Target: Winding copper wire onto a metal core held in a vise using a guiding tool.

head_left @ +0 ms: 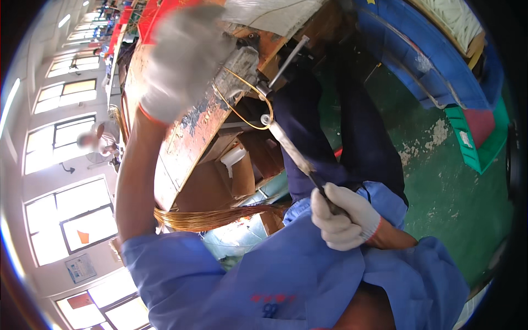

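My right hand, in a white glove, is closed around the dark handle of a long tool. The tool's pale shaft slants up and left to a round metal end. By that end hangs a loop of yellow wire, which reaches back to a worn grey metal vise on the bench. I cannot tell whether wire and tool touch. My left hand, also gloved, is raised over the bench beside the vise; motion blurs its fingers. Whether it holds anything is unclear.
The vise's bar handle juts out from the worn wooden bench. A bundle of copper-coloured wire lies below the bench edge, near cardboard. Blue bins and a green crate stand at the right.
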Demonstrator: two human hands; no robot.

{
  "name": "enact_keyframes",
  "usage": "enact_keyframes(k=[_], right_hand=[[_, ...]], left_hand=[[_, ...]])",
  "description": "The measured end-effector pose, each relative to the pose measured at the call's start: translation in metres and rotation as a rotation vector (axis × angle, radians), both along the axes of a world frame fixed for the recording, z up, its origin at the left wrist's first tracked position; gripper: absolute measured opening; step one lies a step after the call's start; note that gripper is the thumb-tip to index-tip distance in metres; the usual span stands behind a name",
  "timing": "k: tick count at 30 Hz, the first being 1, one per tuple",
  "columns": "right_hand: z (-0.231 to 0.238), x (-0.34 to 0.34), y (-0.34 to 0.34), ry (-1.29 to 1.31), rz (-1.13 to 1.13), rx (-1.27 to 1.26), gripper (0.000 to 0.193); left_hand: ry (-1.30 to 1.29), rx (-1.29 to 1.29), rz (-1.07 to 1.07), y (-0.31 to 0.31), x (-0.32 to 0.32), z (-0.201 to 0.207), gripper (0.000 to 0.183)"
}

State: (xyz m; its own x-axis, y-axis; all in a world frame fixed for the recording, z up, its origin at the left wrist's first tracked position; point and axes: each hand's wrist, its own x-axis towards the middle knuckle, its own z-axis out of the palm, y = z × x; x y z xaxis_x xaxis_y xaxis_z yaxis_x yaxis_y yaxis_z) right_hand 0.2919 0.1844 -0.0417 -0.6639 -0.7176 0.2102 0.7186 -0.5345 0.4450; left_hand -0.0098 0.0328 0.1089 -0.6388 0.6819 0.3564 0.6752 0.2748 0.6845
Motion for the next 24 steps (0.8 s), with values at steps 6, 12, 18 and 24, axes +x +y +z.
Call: enact_keyframes(k=[6,12,18,24], right_hand=[[-0.006,0.053,0.040,0.002,0.071,-0.004,0.050],[-0.035,0.082,0.083,0.019,-0.024,0.238,0.045],[-0.020,0.042,0.071,-0.014,-0.056,1.010,0.041],[0.006,-0.077,0.028,0.158,-0.876,1.649,0.008]], left_hand=[[0.743,-0.836,-0.525,0.006,0.079,-0.018,0.017],[0.683,-0.468,-0.288,0.082,0.085,-0.058,0.012],[0.597,-0.490,0.278,0.185,-0.069,-0.061,0.046],[0.419,-0.300,0.213,0.172,-0.191,-0.114,0.044]])
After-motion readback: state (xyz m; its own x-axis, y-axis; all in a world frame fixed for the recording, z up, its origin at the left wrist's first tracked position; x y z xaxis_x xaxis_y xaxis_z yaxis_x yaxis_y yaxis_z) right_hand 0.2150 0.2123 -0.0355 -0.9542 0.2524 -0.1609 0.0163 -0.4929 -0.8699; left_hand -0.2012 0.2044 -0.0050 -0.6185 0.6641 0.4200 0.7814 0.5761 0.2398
